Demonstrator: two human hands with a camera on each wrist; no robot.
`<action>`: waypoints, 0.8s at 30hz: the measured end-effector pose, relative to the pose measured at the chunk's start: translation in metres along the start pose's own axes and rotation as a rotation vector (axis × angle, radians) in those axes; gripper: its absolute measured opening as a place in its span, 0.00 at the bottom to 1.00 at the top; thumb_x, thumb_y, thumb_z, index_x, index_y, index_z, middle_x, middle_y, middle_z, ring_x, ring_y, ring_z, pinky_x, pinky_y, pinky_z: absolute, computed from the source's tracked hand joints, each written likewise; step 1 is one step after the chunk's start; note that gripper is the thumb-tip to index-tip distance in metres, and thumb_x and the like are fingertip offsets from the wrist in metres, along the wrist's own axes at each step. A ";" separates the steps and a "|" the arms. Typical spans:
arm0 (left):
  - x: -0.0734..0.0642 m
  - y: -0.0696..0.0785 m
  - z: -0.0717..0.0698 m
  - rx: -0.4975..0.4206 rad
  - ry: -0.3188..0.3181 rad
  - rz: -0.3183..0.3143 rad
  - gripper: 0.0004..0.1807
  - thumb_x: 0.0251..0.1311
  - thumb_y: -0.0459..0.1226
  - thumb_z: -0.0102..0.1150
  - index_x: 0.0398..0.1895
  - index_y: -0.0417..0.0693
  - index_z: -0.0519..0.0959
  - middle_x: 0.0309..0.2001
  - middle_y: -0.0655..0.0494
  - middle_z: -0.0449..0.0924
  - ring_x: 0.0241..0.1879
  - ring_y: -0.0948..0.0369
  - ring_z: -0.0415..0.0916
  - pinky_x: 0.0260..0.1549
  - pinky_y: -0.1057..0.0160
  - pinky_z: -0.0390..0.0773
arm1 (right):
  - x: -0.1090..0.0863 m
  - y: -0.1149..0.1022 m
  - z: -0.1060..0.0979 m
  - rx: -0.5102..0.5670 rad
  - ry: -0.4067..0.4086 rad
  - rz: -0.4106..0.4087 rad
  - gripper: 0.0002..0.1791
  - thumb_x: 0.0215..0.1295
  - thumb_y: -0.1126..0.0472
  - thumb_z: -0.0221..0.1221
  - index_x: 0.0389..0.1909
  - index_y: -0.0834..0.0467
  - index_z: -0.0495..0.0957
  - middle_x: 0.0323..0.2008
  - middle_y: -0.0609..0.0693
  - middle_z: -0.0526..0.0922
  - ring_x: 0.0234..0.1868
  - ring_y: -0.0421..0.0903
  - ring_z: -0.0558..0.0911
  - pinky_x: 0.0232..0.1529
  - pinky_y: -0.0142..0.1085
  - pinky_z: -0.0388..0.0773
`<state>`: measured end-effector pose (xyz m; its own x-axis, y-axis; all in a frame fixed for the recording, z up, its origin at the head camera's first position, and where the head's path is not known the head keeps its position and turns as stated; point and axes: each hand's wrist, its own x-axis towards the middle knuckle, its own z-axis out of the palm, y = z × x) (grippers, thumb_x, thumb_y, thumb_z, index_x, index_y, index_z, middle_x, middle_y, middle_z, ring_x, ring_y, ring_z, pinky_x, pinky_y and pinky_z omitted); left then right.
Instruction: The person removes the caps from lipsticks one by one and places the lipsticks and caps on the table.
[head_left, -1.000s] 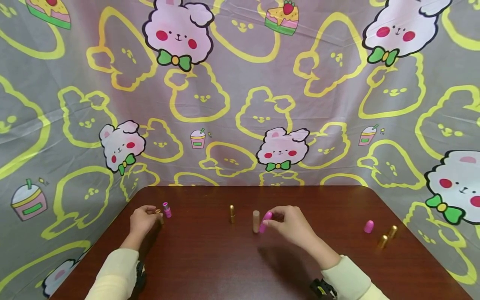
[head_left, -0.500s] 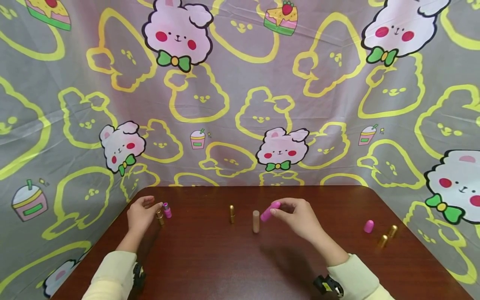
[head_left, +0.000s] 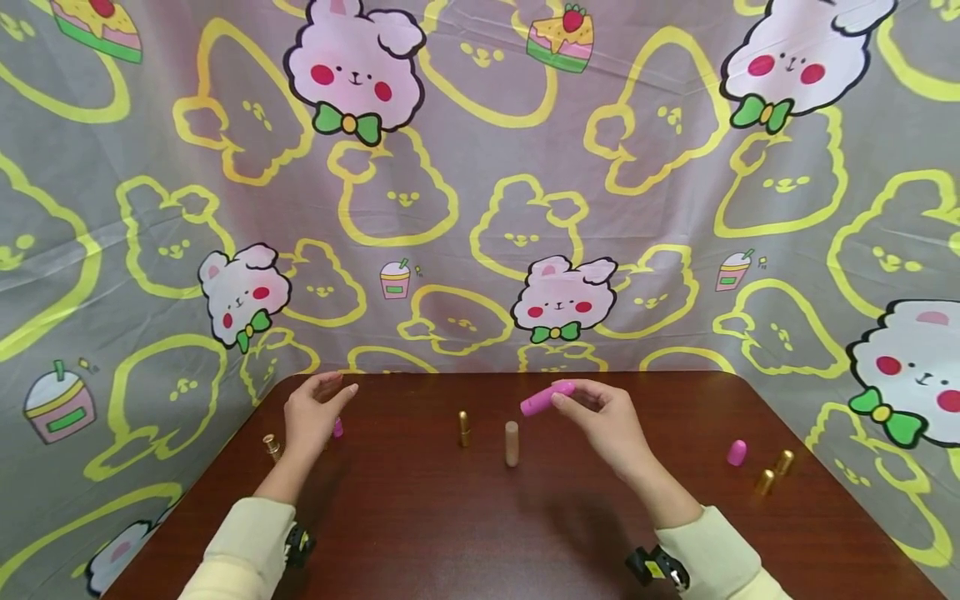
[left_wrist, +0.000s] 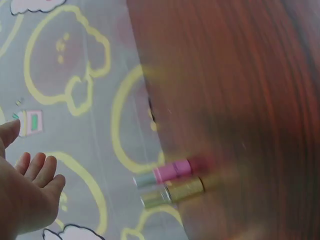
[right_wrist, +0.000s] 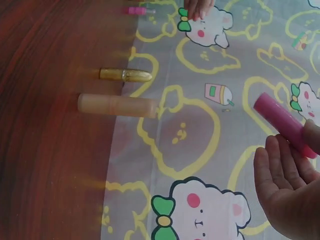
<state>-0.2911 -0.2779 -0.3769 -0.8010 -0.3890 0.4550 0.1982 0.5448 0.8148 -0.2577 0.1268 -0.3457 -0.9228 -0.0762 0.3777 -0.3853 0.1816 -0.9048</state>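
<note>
Now, right hand (head_left: 611, 421): raised at about two o'clock of the dark reddish-brown, wood-look table (head_left: 420, 525), thumb and fingers pinching a smooth, bright-pink, plastic-looking tube (head_left: 543, 400) near its rounded end.
Held pink tube: in the air, tilted close to level, its free end toward nine o'clock; it has risen and tipped over since the last head view, where it leaned beside the matte beige cylinder (head_left: 512, 444).
Left hand (head_left: 307, 421): at ten o'clock, thumb spread wide from the fingers, nothing held; it has just lifted and shifted toward one o'clock.
Beneath the left hand: a short pink tube with a grey top (left_wrist: 172, 170) and a short shiny gold tube (left_wrist: 185, 190), upright, just beside each other; the left wrist view shows the hand apart from both.
Nine to ten o'clock: another gold tube with a flared top (head_left: 272, 447), now visible past the wrist.
Twelve o'clock: a slim, round-tipped gold tube (head_left: 463, 429) standing near the beige cylinder, both untouched.
Three o'clock: a domed pink cap (head_left: 737, 452) and two domed gold caps (head_left: 766, 482).
Meaning: only the right hand seems to be carrying anything; the left looks free.
</note>
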 end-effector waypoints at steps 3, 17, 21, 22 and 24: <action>-0.003 0.009 0.007 -0.065 -0.035 0.008 0.21 0.56 0.37 0.70 0.51 0.36 0.79 0.51 0.40 0.81 0.52 0.48 0.78 0.30 0.82 0.70 | 0.001 -0.003 0.002 0.052 0.034 0.014 0.17 0.60 0.59 0.68 0.45 0.66 0.82 0.39 0.55 0.86 0.38 0.44 0.84 0.42 0.31 0.79; -0.019 0.063 0.047 -0.497 -0.131 0.069 0.17 0.57 0.28 0.67 0.49 0.28 0.78 0.47 0.35 0.81 0.41 0.66 0.81 0.42 0.72 0.78 | 0.011 -0.010 0.012 0.340 0.092 0.006 0.18 0.63 0.67 0.63 0.49 0.75 0.76 0.35 0.48 0.85 0.36 0.44 0.86 0.47 0.37 0.79; -0.025 0.072 0.061 -0.582 -0.179 0.074 0.16 0.57 0.27 0.66 0.48 0.28 0.78 0.45 0.39 0.82 0.40 0.66 0.81 0.43 0.69 0.79 | 0.013 -0.014 0.016 0.435 0.106 0.001 0.17 0.63 0.70 0.62 0.49 0.77 0.75 0.36 0.48 0.85 0.36 0.44 0.86 0.47 0.39 0.79; -0.027 0.074 0.065 -0.598 -0.186 0.073 0.16 0.57 0.27 0.66 0.47 0.28 0.78 0.44 0.41 0.83 0.40 0.65 0.81 0.43 0.68 0.79 | 0.013 -0.015 0.017 0.458 0.110 0.004 0.17 0.63 0.70 0.62 0.49 0.77 0.75 0.36 0.49 0.86 0.36 0.44 0.86 0.47 0.40 0.79; -0.030 0.079 0.071 -0.620 -0.206 0.071 0.16 0.57 0.27 0.66 0.48 0.28 0.78 0.44 0.44 0.83 0.41 0.64 0.81 0.44 0.67 0.79 | 0.014 -0.017 0.019 0.504 0.121 0.004 0.14 0.63 0.72 0.61 0.48 0.76 0.76 0.36 0.49 0.86 0.37 0.46 0.86 0.47 0.42 0.79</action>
<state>-0.2917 -0.1705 -0.3517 -0.8537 -0.1845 0.4870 0.4937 0.0110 0.8696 -0.2640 0.1035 -0.3285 -0.9292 0.0429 0.3670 -0.3612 -0.3156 -0.8775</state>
